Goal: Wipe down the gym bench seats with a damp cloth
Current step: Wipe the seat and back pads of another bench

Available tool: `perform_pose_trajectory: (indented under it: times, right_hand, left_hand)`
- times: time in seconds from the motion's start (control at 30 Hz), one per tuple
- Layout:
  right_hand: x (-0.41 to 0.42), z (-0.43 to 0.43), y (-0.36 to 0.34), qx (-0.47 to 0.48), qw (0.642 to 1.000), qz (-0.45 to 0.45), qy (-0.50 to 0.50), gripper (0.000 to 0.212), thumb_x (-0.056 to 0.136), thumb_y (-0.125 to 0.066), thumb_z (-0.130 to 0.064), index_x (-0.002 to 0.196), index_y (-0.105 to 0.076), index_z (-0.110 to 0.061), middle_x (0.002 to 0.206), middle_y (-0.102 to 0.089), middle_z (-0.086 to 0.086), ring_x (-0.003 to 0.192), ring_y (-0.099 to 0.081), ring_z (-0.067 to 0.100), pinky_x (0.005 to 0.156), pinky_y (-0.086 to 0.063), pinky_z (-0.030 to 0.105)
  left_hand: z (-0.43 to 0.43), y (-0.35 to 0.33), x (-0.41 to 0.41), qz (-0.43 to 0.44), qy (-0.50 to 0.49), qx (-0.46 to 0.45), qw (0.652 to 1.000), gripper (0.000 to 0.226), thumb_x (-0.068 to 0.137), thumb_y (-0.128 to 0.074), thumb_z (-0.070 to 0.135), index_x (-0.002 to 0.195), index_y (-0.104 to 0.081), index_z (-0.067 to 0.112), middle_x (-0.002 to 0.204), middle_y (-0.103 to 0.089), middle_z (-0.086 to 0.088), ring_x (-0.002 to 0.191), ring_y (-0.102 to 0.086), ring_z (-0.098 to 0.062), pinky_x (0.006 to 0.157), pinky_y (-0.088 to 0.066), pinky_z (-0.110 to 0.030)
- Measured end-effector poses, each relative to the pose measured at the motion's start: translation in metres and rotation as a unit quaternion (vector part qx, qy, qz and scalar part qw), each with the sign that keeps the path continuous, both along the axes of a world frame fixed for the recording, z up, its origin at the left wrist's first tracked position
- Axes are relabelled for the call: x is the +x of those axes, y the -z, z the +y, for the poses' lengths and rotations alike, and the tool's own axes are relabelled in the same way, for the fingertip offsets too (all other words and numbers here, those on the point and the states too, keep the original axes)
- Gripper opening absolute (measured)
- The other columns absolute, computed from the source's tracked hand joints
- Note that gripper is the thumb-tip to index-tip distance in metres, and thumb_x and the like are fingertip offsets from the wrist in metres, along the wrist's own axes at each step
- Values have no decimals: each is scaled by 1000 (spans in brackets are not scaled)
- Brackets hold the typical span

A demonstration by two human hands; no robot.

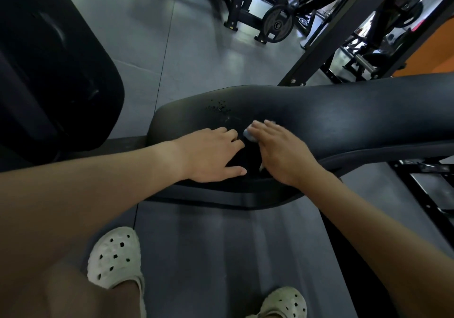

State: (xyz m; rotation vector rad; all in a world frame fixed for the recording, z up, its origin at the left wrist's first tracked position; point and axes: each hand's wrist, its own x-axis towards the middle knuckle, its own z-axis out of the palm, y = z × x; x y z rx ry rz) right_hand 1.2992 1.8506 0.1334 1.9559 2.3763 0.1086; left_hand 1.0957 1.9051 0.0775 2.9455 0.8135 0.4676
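A black padded bench seat (331, 118) runs across the middle of the view, with a patch of worn, pitted vinyl (219, 107) near its left end. My right hand (282, 153) lies flat on the seat and presses a small light-blue cloth (249, 134) under its fingers; only an edge of the cloth shows. My left hand (213, 155) rests flat on the seat just left of it, fingers spread and straight, holding nothing.
A large black pad (49, 60) stands at the left. A slanted black frame post (326, 40) rises behind the bench. Weight racks and a plate (277, 25) stand on the grey floor beyond. My two pale clogs (115, 256) are below, near the bench.
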Motion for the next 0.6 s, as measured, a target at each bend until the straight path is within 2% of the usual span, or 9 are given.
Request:
perform_pose_trajectory:
  times: [0.13, 0.2, 0.33, 0.4, 0.47, 0.5, 0.6]
  right_hand:
    - [3, -17, -1, -17, 1000, -7, -22, 51, 106, -39, -19, 157, -37, -25, 165, -30, -7, 154, -20, 13, 125, -19, 32]
    - [9, -2, -5, -23, 1000, -11, 1, 54, 104, -43, -19, 157, -36, -27, 165, -28, -11, 154, -19, 10, 125, -23, 35]
    - [19, 47, -12, -31, 994, -22, 105, 76, 93, -69, -21, 158, -30, -28, 168, -21, -9, 156, -16, 16, 125, -23, 44]
    - [15, 61, -4, -16, 992, -9, 125, 73, 94, -67, -20, 157, -32, -25, 168, -22, -5, 155, -18, 22, 124, -23, 46]
    - [7, 62, 7, 5, 994, -11, 107, 61, 98, -53, -16, 156, -35, -19, 167, -26, 2, 154, -20, 27, 125, -21, 44]
    - [4, 58, 11, 7, 995, -18, 93, 60, 98, -53, -16, 156, -35, -18, 166, -27, 4, 154, -21, 28, 126, -20, 43]
    - [-6, 35, 12, -21, 998, -43, 49, 75, 91, -69, -25, 156, -32, -18, 167, -25, 5, 154, -20, 27, 126, -19, 44]
  left_hand:
    - [2, 2, -2, -9, 6, -5, 1000, 74, 99, -32, 71, 153, -39, 22, 139, -50, 0, 121, -51, -17, 101, -50, -39]
    - [0, 3, -2, -6, 5, -4, 1000, 74, 99, -32, 71, 153, -40, 21, 141, -49, -1, 123, -51, -18, 102, -49, -40]
    - [-2, 0, -1, 4, 2, 12, 1000, 73, 100, -31, 70, 151, -42, 20, 141, -49, -2, 122, -52, -19, 101, -50, -41]
    - [-3, 0, 1, 6, -5, 21, 1000, 72, 100, -30, 70, 150, -43, 19, 138, -50, -2, 120, -53, -20, 100, -51, -41]
    - [-4, -1, 3, 8, -14, 28, 999, 70, 100, -30, 69, 146, -46, 18, 135, -52, -2, 117, -54, -20, 97, -52, -41]
    - [-5, 0, 4, 5, -17, 32, 999, 68, 101, -31, 69, 143, -48, 18, 132, -53, -3, 115, -54, -20, 95, -52, -41]
    - [-7, 0, 5, -8, -15, 42, 999, 61, 102, -32, 67, 136, -51, 19, 128, -54, -3, 111, -55, -20, 91, -52, -39]
